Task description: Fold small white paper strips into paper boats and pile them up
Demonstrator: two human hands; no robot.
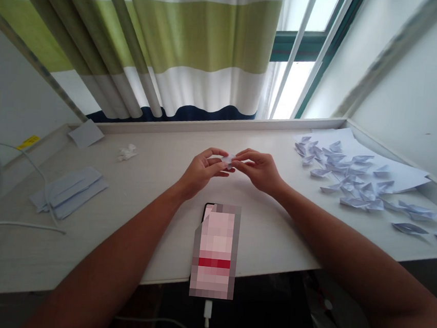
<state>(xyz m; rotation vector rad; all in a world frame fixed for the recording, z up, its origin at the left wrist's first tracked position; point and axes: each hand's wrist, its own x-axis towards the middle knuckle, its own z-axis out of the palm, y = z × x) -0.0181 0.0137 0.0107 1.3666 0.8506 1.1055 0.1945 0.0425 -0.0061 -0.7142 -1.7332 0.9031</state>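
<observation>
My left hand [202, 170] and my right hand [259, 169] meet above the middle of the white desk [151, 219]. Both pinch one small folded piece of white paper [228, 160] between thumb and fingertips, the left on its left end, the right on its right end. The paper is held just off the desk surface. A phone [215, 249] lies flat on the desk right below my hands, its screen blurred out.
Several folded paper boats [350, 179] lie scattered at the right on white sheets [406, 174]. A stack of paper strips [69, 191] and a white cable [11, 225] lie at the left. A crumpled scrap [127, 152] and a paper square [86, 133] sit near the curtain [167, 51].
</observation>
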